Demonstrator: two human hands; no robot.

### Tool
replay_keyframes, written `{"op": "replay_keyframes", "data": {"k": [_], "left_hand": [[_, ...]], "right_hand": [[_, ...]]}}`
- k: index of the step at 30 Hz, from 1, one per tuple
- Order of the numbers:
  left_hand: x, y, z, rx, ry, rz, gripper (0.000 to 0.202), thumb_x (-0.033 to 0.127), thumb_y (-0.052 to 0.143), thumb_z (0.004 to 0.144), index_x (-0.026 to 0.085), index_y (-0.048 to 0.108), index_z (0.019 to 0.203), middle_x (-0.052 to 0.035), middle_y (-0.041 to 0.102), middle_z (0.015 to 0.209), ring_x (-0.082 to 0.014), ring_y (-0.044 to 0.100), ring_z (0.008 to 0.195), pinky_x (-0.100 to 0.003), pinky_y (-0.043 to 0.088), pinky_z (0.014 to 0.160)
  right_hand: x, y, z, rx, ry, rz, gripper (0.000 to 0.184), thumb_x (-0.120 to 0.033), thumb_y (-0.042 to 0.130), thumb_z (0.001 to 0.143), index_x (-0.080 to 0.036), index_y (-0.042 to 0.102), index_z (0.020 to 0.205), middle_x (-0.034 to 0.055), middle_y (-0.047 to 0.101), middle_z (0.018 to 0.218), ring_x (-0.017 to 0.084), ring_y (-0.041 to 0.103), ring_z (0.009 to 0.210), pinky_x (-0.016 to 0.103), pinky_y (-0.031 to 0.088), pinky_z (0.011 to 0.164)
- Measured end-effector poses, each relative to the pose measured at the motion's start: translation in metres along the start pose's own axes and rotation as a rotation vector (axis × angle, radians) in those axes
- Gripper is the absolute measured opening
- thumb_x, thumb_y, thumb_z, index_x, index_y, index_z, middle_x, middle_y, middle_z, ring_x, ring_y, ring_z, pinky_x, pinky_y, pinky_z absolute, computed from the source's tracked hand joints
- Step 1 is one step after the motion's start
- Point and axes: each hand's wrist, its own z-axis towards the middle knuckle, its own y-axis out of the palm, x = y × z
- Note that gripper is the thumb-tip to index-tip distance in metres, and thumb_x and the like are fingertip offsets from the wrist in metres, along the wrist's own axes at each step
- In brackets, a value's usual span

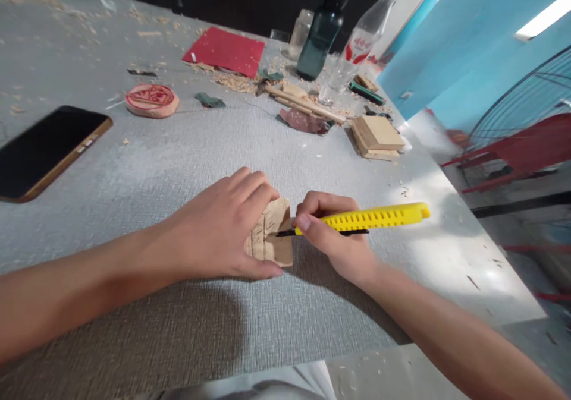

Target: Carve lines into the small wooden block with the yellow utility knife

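A small light wooden block (279,233) with carved lines across its face lies on the grey table near the front edge. My left hand (232,227) grips it from the left, fingers over the far side and thumb along the near side. In my right hand (332,224) is a yellow utility knife (379,216), pinched between thumb and fingers close to its front end. The dark blade touches the block's carved face near the middle, and the handle points right. Part of the block is hidden under my left hand.
A phone (49,150) lies at the left, near a round wooden piece with a red design (151,100). Farther back are red sandpaper (227,51), a dark bottle (319,43), a clear plastic bottle (363,37) and wood shavings. Stacked wooden blocks (377,135) sit at the right.
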Motion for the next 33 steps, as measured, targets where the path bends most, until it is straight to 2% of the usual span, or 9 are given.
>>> {"op": "replay_keyframes", "data": {"k": [6,14,20,26,33], "left_hand": [[0.002,-0.001,0.000,0.027,0.039,0.035,0.070,0.066,0.089,0.074,0.017,0.059,0.115,-0.0101,0.061,0.113,-0.0321,0.056,0.106,-0.047,0.051,0.087],[0.004,-0.001,0.001,0.039,0.053,0.042,0.069,0.066,0.087,0.075,0.018,0.059,0.116,-0.0106,0.061,0.112,-0.0322,0.056,0.106,-0.047,0.052,0.087],[0.003,0.000,0.000,0.047,0.048,0.034,0.068,0.061,0.090,0.072,0.019,0.059,0.116,-0.0104,0.061,0.114,-0.0319,0.056,0.105,-0.047,0.052,0.087],[0.003,0.001,-0.001,0.063,0.072,0.044,0.069,0.063,0.088,0.076,0.017,0.057,0.117,-0.0120,0.061,0.113,-0.0321,0.056,0.104,-0.050,0.054,0.086],[0.004,0.000,0.000,0.069,0.074,0.054,0.065,0.062,0.088,0.076,0.018,0.058,0.113,-0.0121,0.062,0.113,-0.0318,0.057,0.104,-0.049,0.055,0.086]], "right_hand": [[-0.001,-0.001,-0.007,0.065,-0.053,-0.095,0.036,-0.026,0.070,0.090,-0.021,0.050,0.061,-0.0068,0.041,0.055,0.008,0.032,0.051,0.027,0.024,0.049],[0.011,-0.007,-0.015,0.100,-0.126,-0.066,0.039,-0.029,0.069,0.096,-0.022,0.048,0.065,-0.0052,0.042,0.059,0.012,0.034,0.055,0.030,0.025,0.053],[0.021,-0.010,-0.015,0.081,-0.111,-0.017,0.039,-0.041,0.074,0.097,-0.023,0.054,0.069,-0.0043,0.046,0.060,0.014,0.038,0.057,0.033,0.030,0.057],[0.018,-0.006,-0.017,0.057,-0.160,0.035,0.029,-0.033,0.075,0.097,-0.023,0.060,0.074,-0.0045,0.049,0.063,0.012,0.039,0.056,0.031,0.028,0.055],[0.011,-0.005,-0.015,0.010,-0.146,-0.016,0.033,-0.035,0.076,0.096,-0.022,0.059,0.071,-0.0059,0.046,0.060,0.010,0.035,0.053,0.028,0.027,0.051]]}}
